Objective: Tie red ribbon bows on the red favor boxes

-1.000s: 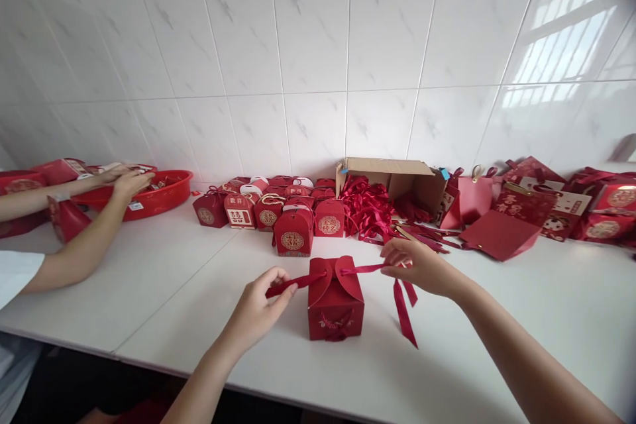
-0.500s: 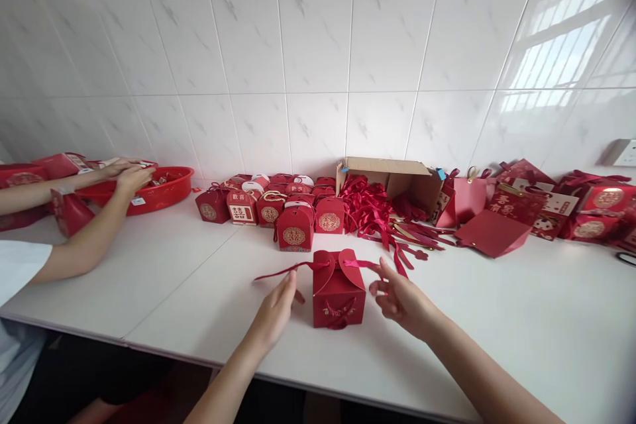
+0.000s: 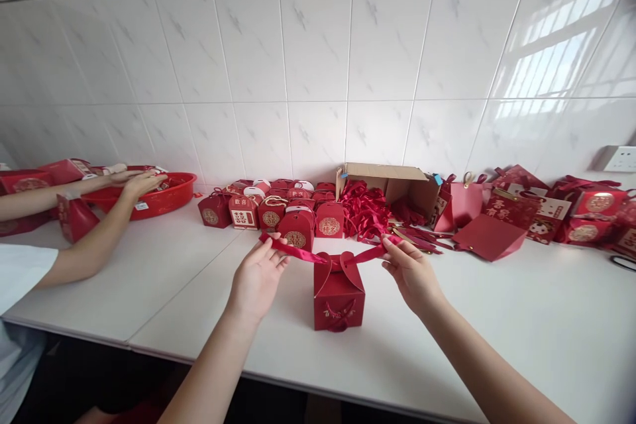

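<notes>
A small red gift box (image 3: 338, 305) stands upright on the white table in front of me, its curved top flaps drawn together. A red ribbon (image 3: 303, 254) runs through the flaps and spreads out to both sides. My left hand (image 3: 258, 275) pinches the ribbon's left end between thumb and fingers, above and left of the box. On the other side, my right hand (image 3: 410, 271) grips the right end, held a little above the box top. Both ribbon ends look taut, and neither hand touches the box.
Several finished red boxes (image 3: 238, 212) cluster behind. A cardboard carton (image 3: 397, 172) spills red ribbons (image 3: 368, 212). Red bags (image 3: 491, 236) and more boxes (image 3: 586, 232) lie at right. At left, a co-worker's hands (image 3: 144, 182) reach over a red basin (image 3: 171, 199) on the table (image 3: 189, 318).
My left hand has risen and taken the left ribbon end, which hung loose beside it. My right hand has lifted slightly with its end. The co-worker's hands have shifted over the basin.
</notes>
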Available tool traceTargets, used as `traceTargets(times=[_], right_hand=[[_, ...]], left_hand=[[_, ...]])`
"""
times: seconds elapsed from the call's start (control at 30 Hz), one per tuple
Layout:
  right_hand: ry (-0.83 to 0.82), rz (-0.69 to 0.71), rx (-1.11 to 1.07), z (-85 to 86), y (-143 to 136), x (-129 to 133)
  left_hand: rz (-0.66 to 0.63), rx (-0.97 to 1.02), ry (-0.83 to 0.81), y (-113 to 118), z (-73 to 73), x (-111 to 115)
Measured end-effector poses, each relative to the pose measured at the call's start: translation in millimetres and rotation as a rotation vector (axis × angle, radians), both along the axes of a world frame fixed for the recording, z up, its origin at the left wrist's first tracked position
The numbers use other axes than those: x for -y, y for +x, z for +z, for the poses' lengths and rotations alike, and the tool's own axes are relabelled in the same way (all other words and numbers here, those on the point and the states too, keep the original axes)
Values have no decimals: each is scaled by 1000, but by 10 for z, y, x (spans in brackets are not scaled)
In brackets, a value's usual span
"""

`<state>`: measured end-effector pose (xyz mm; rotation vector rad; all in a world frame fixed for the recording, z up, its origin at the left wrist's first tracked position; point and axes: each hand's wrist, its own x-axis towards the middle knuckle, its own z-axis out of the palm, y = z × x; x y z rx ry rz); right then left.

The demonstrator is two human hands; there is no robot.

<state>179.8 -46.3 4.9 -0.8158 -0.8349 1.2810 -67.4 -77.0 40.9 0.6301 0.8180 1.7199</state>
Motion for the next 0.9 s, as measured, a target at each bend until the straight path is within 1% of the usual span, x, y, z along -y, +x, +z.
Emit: traceTargets(times=[0.17,0.27,0.37,0.47,0.53,0.6,0.67,0.77,0.9], right_hand=[[91,-74,74,19,38,39],[176,-139,110,99,63,17],[207,-133,107,261,67,-23],[263,-91,161,468,39,-60],[335,-98,231,606,4,-74],[416,-116,309,731,-41,-77],[488,-97,355,837,-95,-74],[546,4,309,952,-183,-71],[548,82,198,1039,-268,-75]], left_hand=[[75,-66,-4,-25,-24,-13],[154,-201,17,-28,13,12],[239,-421,81,-8,122,39],[279,-550,158,33,289,28],[256,-607,201,66,412,-6],[203,-656,252,100,527,-52],[160,-687,311,138,625,-99],[101,-704,373,204,726,-152],[10,-693,382,284,780,-183]])
